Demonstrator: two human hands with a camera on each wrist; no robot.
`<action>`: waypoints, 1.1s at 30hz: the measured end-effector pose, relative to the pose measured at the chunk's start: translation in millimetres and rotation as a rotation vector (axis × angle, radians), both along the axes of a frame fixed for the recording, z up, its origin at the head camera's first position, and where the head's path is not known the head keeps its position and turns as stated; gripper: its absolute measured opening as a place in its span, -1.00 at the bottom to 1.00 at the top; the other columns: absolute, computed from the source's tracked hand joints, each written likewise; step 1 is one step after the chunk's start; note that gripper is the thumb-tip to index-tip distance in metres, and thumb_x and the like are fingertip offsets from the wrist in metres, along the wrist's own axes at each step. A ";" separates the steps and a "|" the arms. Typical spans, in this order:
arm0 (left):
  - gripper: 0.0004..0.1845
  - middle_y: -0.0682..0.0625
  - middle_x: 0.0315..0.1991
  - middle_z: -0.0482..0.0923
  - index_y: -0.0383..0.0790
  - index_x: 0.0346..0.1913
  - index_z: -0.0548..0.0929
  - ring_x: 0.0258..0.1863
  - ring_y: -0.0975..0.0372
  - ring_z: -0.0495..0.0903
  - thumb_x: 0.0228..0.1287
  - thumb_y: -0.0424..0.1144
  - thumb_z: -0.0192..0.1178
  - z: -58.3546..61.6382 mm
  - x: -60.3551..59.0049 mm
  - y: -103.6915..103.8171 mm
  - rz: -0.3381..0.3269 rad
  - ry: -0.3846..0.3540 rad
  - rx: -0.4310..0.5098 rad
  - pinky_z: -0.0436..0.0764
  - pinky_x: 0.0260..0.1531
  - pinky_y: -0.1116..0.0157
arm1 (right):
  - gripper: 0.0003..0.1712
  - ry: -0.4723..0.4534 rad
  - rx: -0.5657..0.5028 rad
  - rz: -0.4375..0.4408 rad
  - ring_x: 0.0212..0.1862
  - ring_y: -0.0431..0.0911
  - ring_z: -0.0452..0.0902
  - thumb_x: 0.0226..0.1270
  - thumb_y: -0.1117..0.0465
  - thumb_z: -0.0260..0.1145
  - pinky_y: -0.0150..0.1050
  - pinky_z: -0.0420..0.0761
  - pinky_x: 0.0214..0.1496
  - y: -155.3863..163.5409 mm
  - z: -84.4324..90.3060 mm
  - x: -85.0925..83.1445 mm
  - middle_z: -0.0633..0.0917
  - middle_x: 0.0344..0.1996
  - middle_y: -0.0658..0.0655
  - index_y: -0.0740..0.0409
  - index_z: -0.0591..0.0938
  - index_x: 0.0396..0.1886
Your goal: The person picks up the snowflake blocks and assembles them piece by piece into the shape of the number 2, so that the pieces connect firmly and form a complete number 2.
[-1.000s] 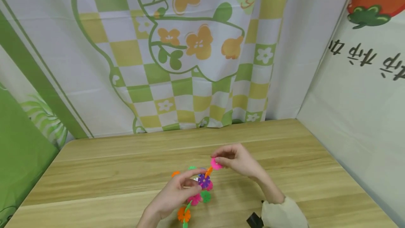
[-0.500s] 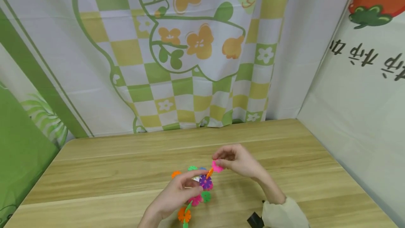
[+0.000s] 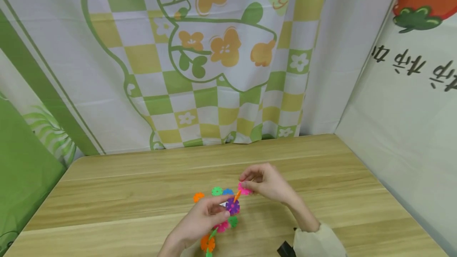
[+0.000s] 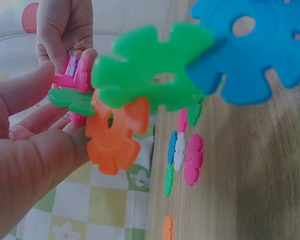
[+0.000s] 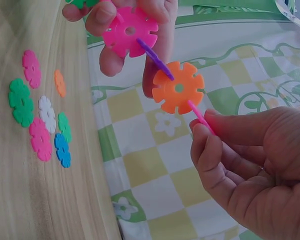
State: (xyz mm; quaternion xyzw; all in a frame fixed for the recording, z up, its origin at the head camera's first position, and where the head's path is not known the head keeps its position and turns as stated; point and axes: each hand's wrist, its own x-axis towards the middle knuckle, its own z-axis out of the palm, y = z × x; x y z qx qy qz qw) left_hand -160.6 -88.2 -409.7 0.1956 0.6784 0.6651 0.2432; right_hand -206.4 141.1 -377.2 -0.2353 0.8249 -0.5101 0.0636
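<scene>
My left hand (image 3: 198, 219) grips a chain of notched plastic discs between thumb and fingers, near a pink disc (image 5: 117, 37) and the purple disc (image 3: 233, 206). An orange disc (image 5: 187, 75) is slotted onto the purple one's other side. My right hand (image 3: 269, 185) pinches the bright pink disc (image 3: 244, 189), seen edge-on in the right wrist view with its rim at the orange disc's lower slot. Towards the left wrist the chain continues through green, orange (image 4: 121, 145), larger-looking green (image 4: 135, 70) and blue (image 4: 270, 60) discs. My fingers partly hide the chain's middle.
Several loose discs lie flat on the wooden table (image 3: 143, 185), among them an orange one (image 3: 198, 197), a green one (image 3: 216, 190) and a white one (image 5: 46, 114). A small black object (image 3: 286, 249) is beside the right sleeve (image 3: 319, 243). A patterned curtain (image 3: 214, 110) hangs behind the table.
Both hands have sunk slightly, with the purple, orange and pink discs moving a little down together. The loose blue disc behind the left fingers shows more. Both grips stay the same.
</scene>
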 end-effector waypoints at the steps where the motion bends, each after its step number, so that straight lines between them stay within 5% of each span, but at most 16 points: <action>1: -0.50 -0.19 -0.16 0.64 -0.41 0.35 0.32 -0.34 0.14 0.63 0.40 -0.39 0.08 -0.7 0.0 0.1 -0.002 -0.006 0.011 0.65 -0.23 0.32 | -0.89 0.001 0.001 -0.002 -0.47 -0.02 0.63 0.25 0.32 0.35 -0.05 0.68 -0.40 -0.2 -0.4 0.1 0.69 -0.43 0.08 0.28 0.67 -0.27; 8: -0.51 -0.28 -0.02 0.61 -0.45 0.36 0.28 -0.37 0.25 0.61 0.41 -0.43 0.03 -3.1 0.1 0.7 -0.001 -0.028 0.034 0.65 -0.22 0.34 | -0.93 -0.006 -0.001 -0.028 -0.49 0.01 0.62 0.23 0.33 0.37 -0.28 0.64 -0.48 -1.2 -2.4 0.0 0.70 -0.48 0.07 0.26 0.69 -0.31; 14: -0.52 -0.24 -0.23 0.66 -0.43 0.35 0.32 -0.43 0.23 0.59 0.40 -0.44 0.05 -1.3 -0.6 1.7 0.019 -0.036 0.028 0.60 -0.37 0.44 | -0.94 0.002 -0.005 -0.058 -0.50 -0.02 0.63 0.21 0.35 0.37 -0.27 0.64 -0.49 -1.5 -2.0 1.0 0.71 -0.48 0.07 0.27 0.70 -0.32; 33: -0.52 -0.25 -0.23 0.66 -0.49 0.33 0.31 -0.48 0.29 0.56 0.38 -0.49 0.05 -4.2 -0.6 3.4 0.033 -0.005 0.059 0.56 -0.43 0.47 | -0.97 -0.007 -0.046 -0.112 -0.57 -0.10 0.60 0.20 0.42 0.35 -0.33 0.60 -0.56 -9.5 -0.1 5.0 0.71 -0.51 0.11 0.33 0.69 -0.37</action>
